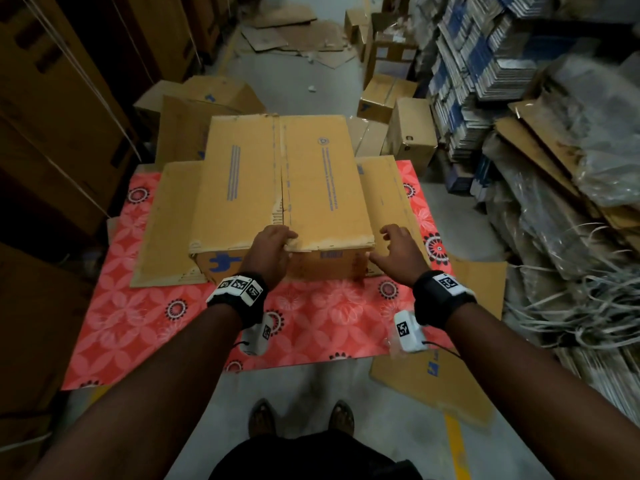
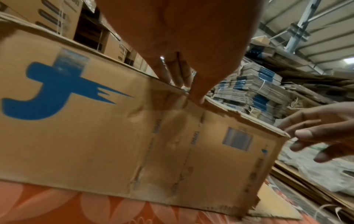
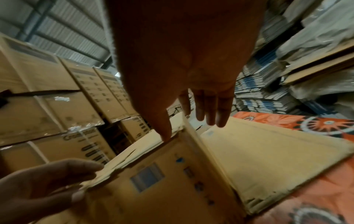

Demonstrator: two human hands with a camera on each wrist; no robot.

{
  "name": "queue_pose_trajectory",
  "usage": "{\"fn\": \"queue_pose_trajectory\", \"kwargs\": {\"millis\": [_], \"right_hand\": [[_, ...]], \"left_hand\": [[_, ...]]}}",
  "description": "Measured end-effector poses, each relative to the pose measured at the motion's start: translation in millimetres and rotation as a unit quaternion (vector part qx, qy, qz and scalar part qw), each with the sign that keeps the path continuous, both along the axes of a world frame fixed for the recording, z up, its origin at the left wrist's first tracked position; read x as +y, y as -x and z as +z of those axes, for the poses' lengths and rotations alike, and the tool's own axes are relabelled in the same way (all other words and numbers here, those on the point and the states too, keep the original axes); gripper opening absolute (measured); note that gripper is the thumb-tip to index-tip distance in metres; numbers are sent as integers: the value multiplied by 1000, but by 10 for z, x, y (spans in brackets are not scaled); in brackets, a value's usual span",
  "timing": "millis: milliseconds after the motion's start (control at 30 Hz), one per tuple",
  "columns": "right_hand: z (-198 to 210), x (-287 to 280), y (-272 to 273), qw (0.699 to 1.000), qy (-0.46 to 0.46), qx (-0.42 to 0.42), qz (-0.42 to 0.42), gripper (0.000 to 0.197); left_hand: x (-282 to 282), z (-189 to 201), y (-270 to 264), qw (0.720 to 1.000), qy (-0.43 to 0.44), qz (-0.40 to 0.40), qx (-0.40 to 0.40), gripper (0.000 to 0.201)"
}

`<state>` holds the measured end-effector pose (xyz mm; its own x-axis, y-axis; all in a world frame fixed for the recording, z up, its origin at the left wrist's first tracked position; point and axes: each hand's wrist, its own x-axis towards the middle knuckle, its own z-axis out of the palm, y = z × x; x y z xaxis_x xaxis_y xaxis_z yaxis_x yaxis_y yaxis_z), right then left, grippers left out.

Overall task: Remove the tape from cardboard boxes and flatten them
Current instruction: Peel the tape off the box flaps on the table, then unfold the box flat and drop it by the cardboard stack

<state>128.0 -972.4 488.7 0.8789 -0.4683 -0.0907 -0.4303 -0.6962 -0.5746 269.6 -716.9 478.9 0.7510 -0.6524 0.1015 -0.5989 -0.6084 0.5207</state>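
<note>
Pinching the box edge, left hand (right hand spread).

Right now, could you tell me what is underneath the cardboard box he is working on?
The cardboard box sits on flattened cardboard sheets, which lie on a red floral mat spread over the floor. What lies directly under the box's middle is covered and cannot be seen.

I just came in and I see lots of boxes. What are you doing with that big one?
A person stands over a big cardboard box on a pink flowered mat. Their left hand pinches the near edge of its top flaps, right at the middle seam. The right hand hovers open beside the box's near right corner. The box is not flattened yet.
</note>
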Motion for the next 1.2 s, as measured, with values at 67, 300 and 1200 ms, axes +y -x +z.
{"fn": "queue_pose_trajectory", "kwargs": {"millis": [67,300,1200], "right_hand": [[13,167,-95,999,38,-4,16,62],[57,764,-475,991,117,64,-31,78],[-259,596,-360,966,-179,-75,-168,88]], "left_hand": [[113,-28,-66,1000,7,21,-12,44],[654,-108,-360,983,-103,144,-40,58],[1194,-211,-601,947,33,263,180,89]]}}
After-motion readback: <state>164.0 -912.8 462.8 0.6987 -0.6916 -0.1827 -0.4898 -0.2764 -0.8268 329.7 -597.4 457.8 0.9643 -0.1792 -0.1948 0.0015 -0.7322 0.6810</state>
